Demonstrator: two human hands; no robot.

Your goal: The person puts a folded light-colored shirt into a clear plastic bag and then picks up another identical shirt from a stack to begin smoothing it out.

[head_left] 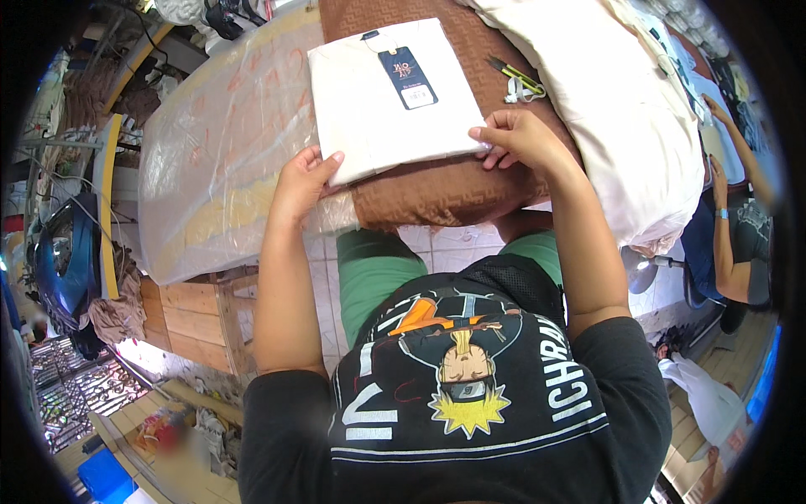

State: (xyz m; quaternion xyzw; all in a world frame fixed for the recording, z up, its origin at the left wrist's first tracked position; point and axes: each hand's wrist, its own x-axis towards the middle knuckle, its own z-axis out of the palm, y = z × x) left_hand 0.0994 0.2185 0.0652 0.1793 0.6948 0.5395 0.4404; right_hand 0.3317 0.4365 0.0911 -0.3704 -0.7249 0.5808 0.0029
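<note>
A white folded shirt (357, 105) lies flat on the table in front of me, with a dark blue hang tag (403, 74) resting on its upper face. My left hand (304, 181) pinches the shirt's near left corner between thumb and fingers. At the near right corner, my right hand (519, 139) grips the edge in the same way, thumb on top and fingers curled beneath. Just beyond the right hand lie yellow-and-black thread snips (519, 77) with a white strip tied to them.
Brown patterned cloth (420, 195) covers the table's middle, and clear plastic sheeting (218, 160) its left part. A pile of white fabric (630, 118) stands to the right. At far right a co-worker's arms (724, 176) reach over another table. A wooden crate (189, 323) sits below left.
</note>
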